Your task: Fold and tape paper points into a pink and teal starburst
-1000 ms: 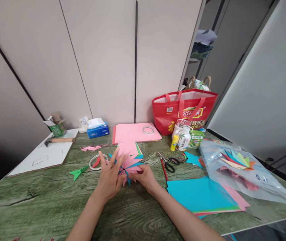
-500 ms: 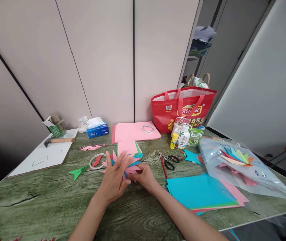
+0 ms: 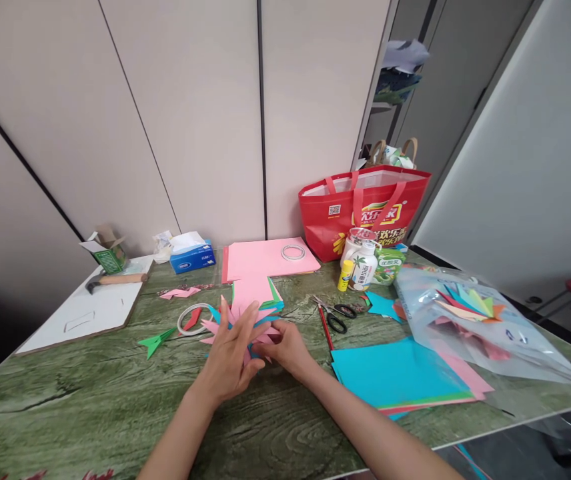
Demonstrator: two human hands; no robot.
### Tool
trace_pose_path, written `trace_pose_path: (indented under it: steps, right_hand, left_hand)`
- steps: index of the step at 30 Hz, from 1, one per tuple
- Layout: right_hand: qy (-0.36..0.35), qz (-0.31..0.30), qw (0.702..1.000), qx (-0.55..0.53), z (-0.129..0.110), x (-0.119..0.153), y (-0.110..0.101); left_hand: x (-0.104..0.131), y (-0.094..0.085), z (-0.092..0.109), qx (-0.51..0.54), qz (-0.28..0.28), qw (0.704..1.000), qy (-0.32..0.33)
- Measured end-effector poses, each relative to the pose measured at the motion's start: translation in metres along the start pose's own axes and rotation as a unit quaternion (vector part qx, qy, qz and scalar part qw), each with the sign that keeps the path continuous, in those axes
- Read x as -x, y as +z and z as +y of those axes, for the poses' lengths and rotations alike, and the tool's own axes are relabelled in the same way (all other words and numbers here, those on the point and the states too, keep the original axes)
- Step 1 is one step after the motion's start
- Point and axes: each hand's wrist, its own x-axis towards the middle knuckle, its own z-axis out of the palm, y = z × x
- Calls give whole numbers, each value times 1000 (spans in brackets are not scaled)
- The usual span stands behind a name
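Observation:
A pointed pink-and-blue paper flower is between my hands near the middle of the table. Over its top lies my left hand, fingers stretched out and thumb apart, covering much of the flower. My right hand pinches the flower's right side between thumb and bent fingers. Directly behind it is a stack of small coloured sheets, pink on top. A roll of tape and a red paper piece lie to the left, beside a green folded paper piece.
Scissors and a red pencil lie right of my hands, near blue sheets. Farther back stand a glue stick, a white bottle and a red bag. A hammer rests on a white board.
The view has shifted slightly. My left fingers have drawn closer together over the flower, while my right hand keeps its pinch at the right side.

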Motion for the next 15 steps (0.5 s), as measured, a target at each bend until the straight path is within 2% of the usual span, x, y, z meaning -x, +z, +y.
trace_pose_path:
  steps: [5, 10, 15]
  right_hand:
    - [5, 16, 1000, 0, -5, 1, 2]
    - [-15, 20, 1000, 0, -6, 1, 0]
    - [-16, 19, 999, -24, -9, 2, -1]
  left_hand:
    - [1, 2, 3, 14, -3, 1000, 7]
    - [0, 0, 8, 35, -33, 999, 20]
    - [2, 0, 5, 55, 2, 998, 24]
